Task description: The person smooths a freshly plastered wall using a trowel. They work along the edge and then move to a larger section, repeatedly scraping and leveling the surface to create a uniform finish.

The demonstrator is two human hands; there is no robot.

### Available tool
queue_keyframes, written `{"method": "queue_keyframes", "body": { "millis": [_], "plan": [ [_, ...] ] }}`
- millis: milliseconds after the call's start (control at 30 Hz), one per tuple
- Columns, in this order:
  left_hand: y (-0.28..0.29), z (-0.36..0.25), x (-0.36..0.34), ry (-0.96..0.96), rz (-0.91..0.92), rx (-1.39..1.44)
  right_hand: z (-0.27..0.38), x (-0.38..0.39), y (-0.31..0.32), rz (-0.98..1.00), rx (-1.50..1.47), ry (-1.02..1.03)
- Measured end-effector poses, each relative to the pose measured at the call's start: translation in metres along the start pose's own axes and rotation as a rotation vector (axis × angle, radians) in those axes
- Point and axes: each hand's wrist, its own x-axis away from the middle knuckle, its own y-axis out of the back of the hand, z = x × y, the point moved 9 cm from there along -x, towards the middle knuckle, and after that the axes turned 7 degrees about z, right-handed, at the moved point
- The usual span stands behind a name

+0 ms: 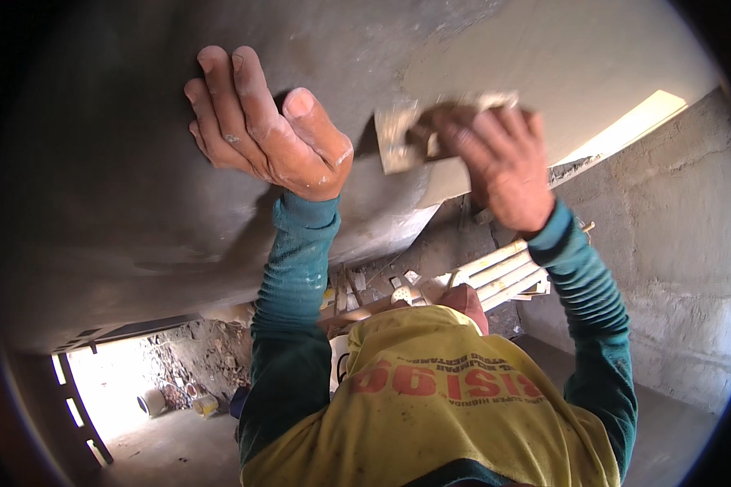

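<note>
My left hand (pixel 280 146) is nearest, its fingers loose and partly bent, released, the palm turned to the grey wall (pixel 130 178); how firmly it rests there I cannot tell. Just to its right, my right hand (pixel 512 166) is grasping a pale float (pixel 394 144), fingers curled over its top. The float is blurred, either on the wall or just beside it; I cannot tell which.

Teal sleeves (pixel 296 260) run from my wrists back to the yellow shirt (pixel 430 381) near me. On the far side of the float, a lighter patch of plaster (pixel 560 49) spreads along the wall. To the right the wall meets an edge, where a strip of sunlight (pixel 629 126) lies, and past that a rough side wall (pixel 658 219) bounds my right arm's side. Between my forearms, bamboo poles (pixel 503 272) stand in the way beyond the shirt, with scraps around them. The wall runs on broadly to the left of my left hand, leaving my arms room. Farther left, a dark slotted frame (pixel 75 398) borders a bright opening (pixel 114 377); a pale bucket (pixel 149 402) and a yellowish bucket (pixel 205 406) sit by rubble (pixel 207 357).
</note>
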Motion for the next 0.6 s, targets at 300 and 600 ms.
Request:
{"method": "queue_keyframes", "body": {
  "millis": [300,600],
  "plan": [
    [-0.004,0.001,0.002,0.052,0.040,-0.025,-0.011,0.003,0.023,-0.053,0.007,-0.021],
    [-0.002,-0.001,-0.001,0.065,0.059,0.041,-0.031,-0.058,0.089,-0.248,0.078,-0.039]
  ]
}}
